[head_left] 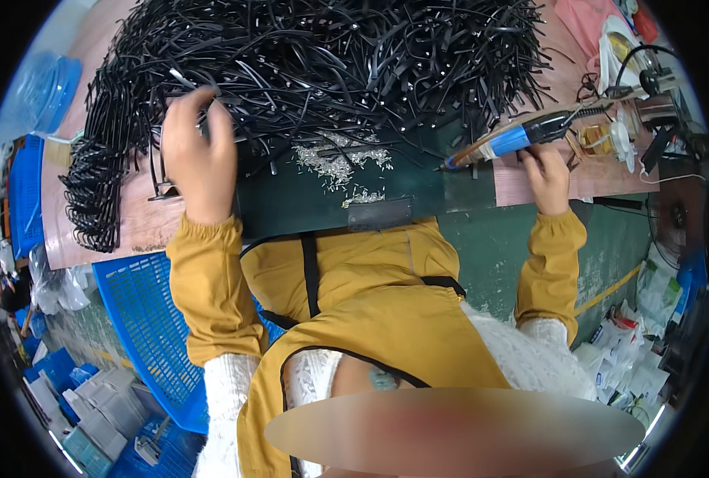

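Observation:
My left hand [199, 155] is raised over the near left edge of a big heap of black cable pieces [330, 56]. It is slightly blurred, with thumb and fingers apart and nothing visible between them. At the right, my right hand [549, 179] has its fingers curled up against a long tool with a blue band, black body and pointed tip [507, 142]. The tip points left over a dark green mat [426, 187]. Part of my grip is hidden behind the tool. Many tiny silvery metal pieces [334, 163] are scattered on the mat between my hands.
A small dark block [381, 213] lies at the mat's front edge. Looped black cables [91, 203] hang together at the table's left. Below stands a blue plastic basket [151, 319]. A clear spool [621, 139] and a lamp [649, 80] are at the right.

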The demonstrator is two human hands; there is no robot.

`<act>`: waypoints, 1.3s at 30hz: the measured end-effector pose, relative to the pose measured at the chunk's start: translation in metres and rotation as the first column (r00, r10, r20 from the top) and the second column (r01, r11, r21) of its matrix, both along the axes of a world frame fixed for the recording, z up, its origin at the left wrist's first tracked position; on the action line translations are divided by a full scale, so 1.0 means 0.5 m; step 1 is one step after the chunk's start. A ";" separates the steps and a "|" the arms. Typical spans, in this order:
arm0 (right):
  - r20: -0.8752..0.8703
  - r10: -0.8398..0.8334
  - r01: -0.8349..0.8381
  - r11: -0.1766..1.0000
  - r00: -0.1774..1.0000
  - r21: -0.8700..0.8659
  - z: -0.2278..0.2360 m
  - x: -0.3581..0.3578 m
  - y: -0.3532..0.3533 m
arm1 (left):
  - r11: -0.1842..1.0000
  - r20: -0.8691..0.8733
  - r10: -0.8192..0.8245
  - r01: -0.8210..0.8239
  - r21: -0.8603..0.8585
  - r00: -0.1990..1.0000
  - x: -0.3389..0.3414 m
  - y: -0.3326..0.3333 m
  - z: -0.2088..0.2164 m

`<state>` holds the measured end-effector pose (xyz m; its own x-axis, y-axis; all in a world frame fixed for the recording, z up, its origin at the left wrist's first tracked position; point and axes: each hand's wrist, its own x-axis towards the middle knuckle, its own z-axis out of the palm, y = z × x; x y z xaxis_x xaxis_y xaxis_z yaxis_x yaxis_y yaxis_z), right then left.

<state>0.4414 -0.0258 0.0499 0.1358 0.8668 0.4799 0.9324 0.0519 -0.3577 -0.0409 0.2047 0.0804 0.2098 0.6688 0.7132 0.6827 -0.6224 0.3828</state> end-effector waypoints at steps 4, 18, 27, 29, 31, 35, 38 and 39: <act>-0.364 -0.118 0.137 0.990 0.924 0.026 -0.019 -0.025 -0.044 | 0.979 -0.043 -0.189 0.192 0.075 0.981 0.187 0.084 0.075; -0.903 0.397 0.125 0.900 0.163 0.418 -0.062 -0.062 0.043 | 0.705 0.707 -0.219 0.610 -0.362 0.673 0.224 0.197 0.170; -0.643 0.411 -0.209 0.905 0.646 0.370 -0.007 -0.355 -0.022 | 0.434 0.948 0.028 0.850 -0.299 0.318 0.177 -0.251 -0.027; -0.731 0.241 -0.287 0.956 0.638 0.065 -0.012 -0.403 -0.015 | 0.320 0.957 0.020 0.905 -0.280 0.289 0.192 -0.297 -0.047; -0.743 0.219 -0.282 0.959 0.632 0.044 -0.026 -0.437 0.014 | 0.290 0.982 -0.084 0.947 -0.136 0.167 0.192 -0.320 -0.057; -0.884 0.214 -0.103 0.977 0.416 0.188 -0.026 -0.452 0.034 | 0.288 0.984 0.177 0.957 -0.036 -0.016 0.189 -0.329 -0.091; -0.804 0.098 -0.274 0.958 0.587 -0.084 -0.031 -0.456 0.038 | 0.518 0.956 -0.113 0.838 -0.175 0.270 0.186 -0.345 -0.136; -0.833 0.055 -0.230 0.969 0.551 -0.088 -0.035 -0.458 0.039 | 0.598 0.893 -0.219 0.778 -0.195 0.392 0.177 -0.358 -0.150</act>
<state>0.2127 -0.0064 0.0324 0.2600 0.9629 0.0724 0.2146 0.0155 -0.9766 0.0476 0.0257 0.0053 0.2520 0.9038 0.3460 -0.4041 -0.2266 0.8862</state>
